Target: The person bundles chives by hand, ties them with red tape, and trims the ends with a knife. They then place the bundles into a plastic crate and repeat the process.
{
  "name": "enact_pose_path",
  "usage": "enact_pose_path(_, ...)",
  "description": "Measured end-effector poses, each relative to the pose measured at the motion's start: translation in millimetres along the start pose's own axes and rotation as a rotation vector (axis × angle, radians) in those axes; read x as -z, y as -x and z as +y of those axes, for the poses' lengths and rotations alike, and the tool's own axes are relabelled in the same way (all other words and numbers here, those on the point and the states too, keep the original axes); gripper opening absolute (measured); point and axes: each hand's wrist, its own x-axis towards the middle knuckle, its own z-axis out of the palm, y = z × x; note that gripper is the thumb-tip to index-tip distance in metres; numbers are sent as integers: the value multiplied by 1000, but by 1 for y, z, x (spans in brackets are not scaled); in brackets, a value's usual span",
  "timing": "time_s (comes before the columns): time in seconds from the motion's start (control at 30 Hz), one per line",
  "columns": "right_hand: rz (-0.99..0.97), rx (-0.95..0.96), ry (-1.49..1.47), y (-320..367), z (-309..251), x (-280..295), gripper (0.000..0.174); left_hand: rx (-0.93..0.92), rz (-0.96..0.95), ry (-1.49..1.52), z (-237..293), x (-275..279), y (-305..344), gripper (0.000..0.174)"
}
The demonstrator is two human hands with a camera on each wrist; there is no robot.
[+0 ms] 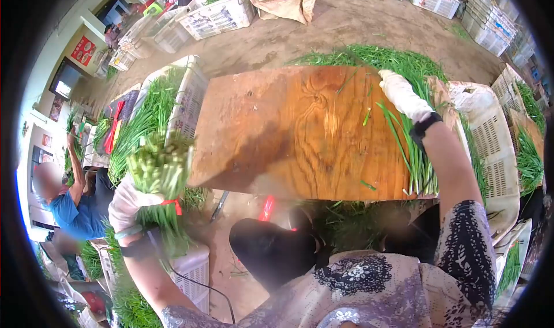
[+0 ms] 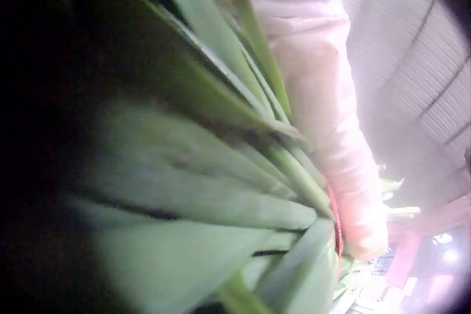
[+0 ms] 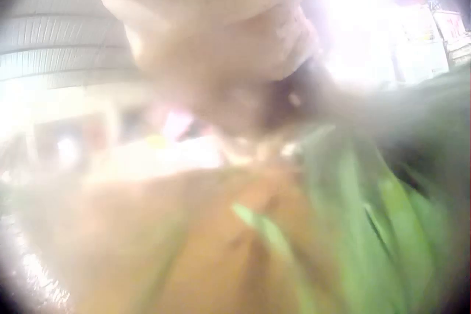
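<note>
My left hand (image 1: 131,204), in a whitish glove, grips a thick bundle of garlic chives (image 1: 158,169) left of the wooden board (image 1: 248,126). The cut pale stem ends point up and the green leaves hang below the hand. A red band (image 1: 175,205) goes round the bundle; the left wrist view shows a gloved finger (image 2: 327,122) lying along the leaves beside it. My gloved right hand (image 1: 404,94) is over the board's far right corner, its fingers pointing away, with nothing visible in its grasp. Near it, loose chives (image 1: 418,163) lie along the board's right edge.
A large heap of chives (image 1: 381,56) lies beyond the board. A white crate (image 1: 193,91) of chives stands left, another white crate (image 1: 485,131) right. Seated at far left is a person in a blue shirt (image 1: 78,209). A black cable (image 1: 213,287) hangs below my left forearm.
</note>
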Motion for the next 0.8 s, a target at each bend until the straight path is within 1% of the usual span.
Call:
enact_pose_path(0.07, 95, 22, 94, 14, -57, 33, 35, 3, -103, 137, 22, -20, -18, 68)
enact_pose_path(0.13, -63, -39, -617, 20, -67, 22, 35, 0, -98, 188, 57, -51, -29, 68)
enact_pose_path(0.2, -73, 216, -861, 68, -97, 36, 32, -124, -408, 413, 81, -81, -63, 71)
enact_pose_path(0.27, -58, 14, -792, 102, -128, 46, 36, -130, -517, -102, 69, -106, -111, 71)
enact_pose_path(0.33, -324, -181, -1015, 137, -136, 47, 43, -232, -601, -152, 94, -147, -126, 75)
enact_pose_path(0.37, -212, 39, -673, 159, -136, 54, 45, -251, -602, -205, 98, -164, -133, 77)
enact_pose_path(0.4, -197, 52, -654, 171, -123, 41, 47, -271, -609, -260, 98, -182, -140, 79)
enact_pose_path(0.43, -182, 64, -634, 183, -110, 28, 50, -296, -518, -366, 91, -204, -146, 84)
enact_pose_path(0.47, -189, 66, -537, 195, -101, 23, 50, -319, -425, -465, 81, -228, -147, 90)
enact_pose_path(0.5, -215, 43, -459, 207, -95, 21, 51, -281, -323, -736, 82, -254, -143, 103)
enact_pose_path(0.53, -229, 21, -420, 217, -89, 20, 53, -92, -418, -688, 86, -258, -145, 118)
enact_pose_path(0.6, -226, -24, -431, 228, -80, 19, 54, -219, -365, -886, 93, -255, -141, 131)
enact_pose_path(0.63, -228, -53, -455, 232, -74, 17, 55, -228, -298, -973, 98, -263, -137, 134)
enact_pose_path(0.7, -93, -47, -455, 230, -68, 5, 55, -248, -157, -1143, 114, -285, -124, 139)
enact_pose_path(0.73, -25, -44, -453, 228, -66, -1, 56, -175, -169, -1153, 112, -297, -130, 141)
enact_pose_path(0.77, 86, -14, -417, 226, -65, -6, 57, -172, -154, -1075, 109, -297, -132, 139)
enact_pose_path(0.8, 84, -62, -430, 221, -72, 5, 54, -176, -139, -998, 108, -292, -137, 138)
